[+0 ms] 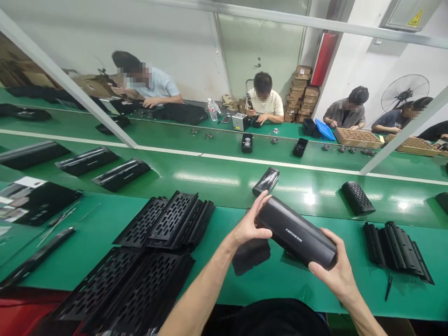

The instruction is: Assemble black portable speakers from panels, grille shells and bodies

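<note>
Both hands hold a black speaker housing with white "MERKURY" lettering, tilted down to the right above the green table. My left hand grips its upper left end, thumb on the front and fingers over the top edge. At the lower right end is my right hand, its thumb along the bottom edge and fingers behind. A flat black piece lies on the table below my left hand. Just beyond the housing, a glossy black unit rests on the green conveyor.
Stacked perforated black panels stand left, curved black panels right, with a black pen-like tool beside them. The conveyor carries more housings. Metal posts rise beyond the table. Several people work across the line.
</note>
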`<state>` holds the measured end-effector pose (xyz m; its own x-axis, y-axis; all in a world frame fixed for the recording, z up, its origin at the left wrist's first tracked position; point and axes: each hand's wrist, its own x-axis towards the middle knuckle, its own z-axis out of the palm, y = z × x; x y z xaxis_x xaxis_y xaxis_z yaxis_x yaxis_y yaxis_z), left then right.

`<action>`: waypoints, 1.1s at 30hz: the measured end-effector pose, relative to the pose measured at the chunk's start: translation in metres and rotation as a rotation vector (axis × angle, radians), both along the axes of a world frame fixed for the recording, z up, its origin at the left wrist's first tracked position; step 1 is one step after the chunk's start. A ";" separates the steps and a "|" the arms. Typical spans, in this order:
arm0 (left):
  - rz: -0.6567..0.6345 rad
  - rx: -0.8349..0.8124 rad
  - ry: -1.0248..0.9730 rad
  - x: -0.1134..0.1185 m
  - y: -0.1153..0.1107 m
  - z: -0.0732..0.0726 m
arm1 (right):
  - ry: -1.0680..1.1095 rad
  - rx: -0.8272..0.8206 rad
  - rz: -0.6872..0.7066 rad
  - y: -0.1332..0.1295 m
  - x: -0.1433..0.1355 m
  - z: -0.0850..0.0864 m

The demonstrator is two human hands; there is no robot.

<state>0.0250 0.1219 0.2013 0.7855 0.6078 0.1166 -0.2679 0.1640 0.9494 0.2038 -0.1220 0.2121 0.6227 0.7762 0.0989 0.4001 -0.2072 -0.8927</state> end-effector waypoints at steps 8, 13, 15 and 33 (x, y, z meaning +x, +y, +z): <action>-0.083 0.146 0.122 -0.002 0.000 0.011 | 0.042 -0.013 0.111 0.003 0.014 0.007; -0.022 0.057 0.096 -0.003 -0.016 -0.006 | 0.122 -0.107 0.168 0.004 0.032 0.010; -0.053 0.031 0.082 -0.005 -0.017 -0.006 | 0.100 -0.096 0.171 0.004 0.036 0.009; 0.144 0.196 0.111 -0.009 -0.027 -0.001 | 0.112 -0.021 0.209 0.005 0.032 0.009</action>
